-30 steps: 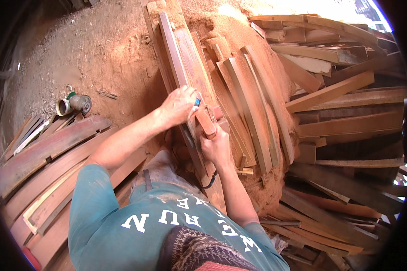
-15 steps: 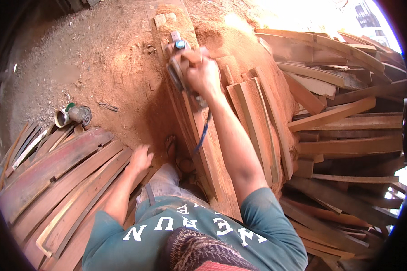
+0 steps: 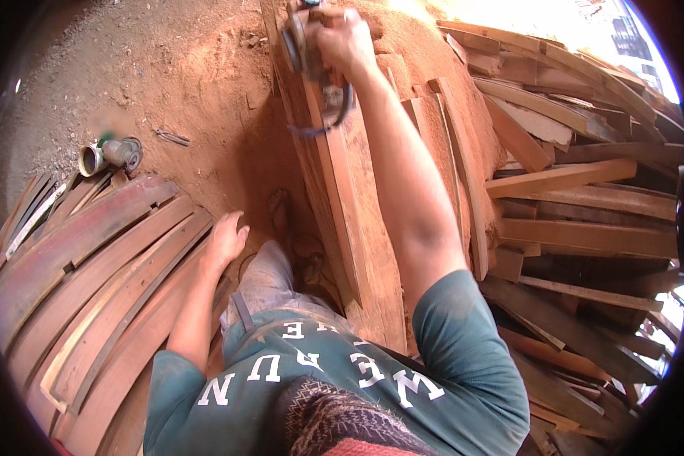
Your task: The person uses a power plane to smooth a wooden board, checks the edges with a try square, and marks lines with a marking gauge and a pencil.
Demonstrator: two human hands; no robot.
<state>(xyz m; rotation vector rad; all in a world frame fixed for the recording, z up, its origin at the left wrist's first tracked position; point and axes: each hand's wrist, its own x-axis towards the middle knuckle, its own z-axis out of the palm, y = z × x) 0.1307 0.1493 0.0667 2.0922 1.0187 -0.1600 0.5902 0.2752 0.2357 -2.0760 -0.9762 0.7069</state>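
My right hand (image 3: 346,49) grips the handle of a corded electric planer (image 3: 304,49) at the top of the view, its fingers wrapped round it. The tool rests over the far part of a long wooden board (image 3: 342,197), which runs from the far end toward my body. A dark cord (image 3: 349,106) loops back from the planer's rear. My left hand (image 3: 226,237) hangs free left of the board, fingers apart and holding nothing. It is nearest to the curved planks (image 3: 129,296) stacked on the left. Motion blurs the planer.
Beside the left stack lie a grey-green power tool with a round guard (image 3: 118,154) and pliers-like metal tool (image 3: 172,137). Sawdust (image 3: 228,99) covers the ground. Several narrow boards (image 3: 463,182) lie right of the workpiece, and a large pile of curved timber (image 3: 585,235) fills the right side.
My right hand has pushed the planer farther away along the board, and the arm has stretched out. The cord has swung with it. My left hand remains free at my left side.
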